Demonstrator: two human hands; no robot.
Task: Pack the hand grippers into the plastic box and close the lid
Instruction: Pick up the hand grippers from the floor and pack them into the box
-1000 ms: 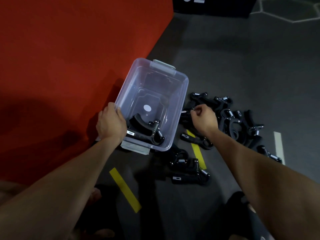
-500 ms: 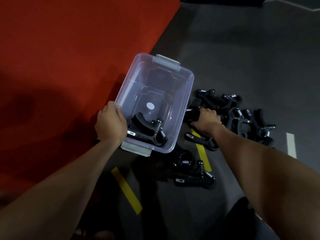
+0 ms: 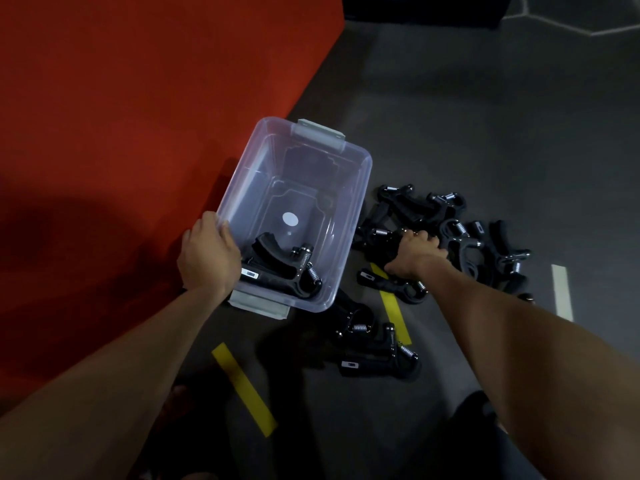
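1. On the dark floor beside the red mat point(image 3: 121, 98), the plastic box point(image 3: 349, 216) stands open, with one or two hand grippers point(image 3: 280, 271) already lying at its near end.
2. At the near-left rim, the left hand point(image 3: 207, 258) curls its fingers over the edge and steadies the box.
3. Right of the box, the right hand point(image 3: 414, 252) is closed down among the loose pile of grippers point(image 3: 460, 233); it seems to have wrapped one handle, though the dim light hides exactly which.
4. Packing is at an early stage, most grippers being outside.
5. Next comes a clean lift free of tangled neighbours, then a carry over the right wall.
6. No lid is in view.
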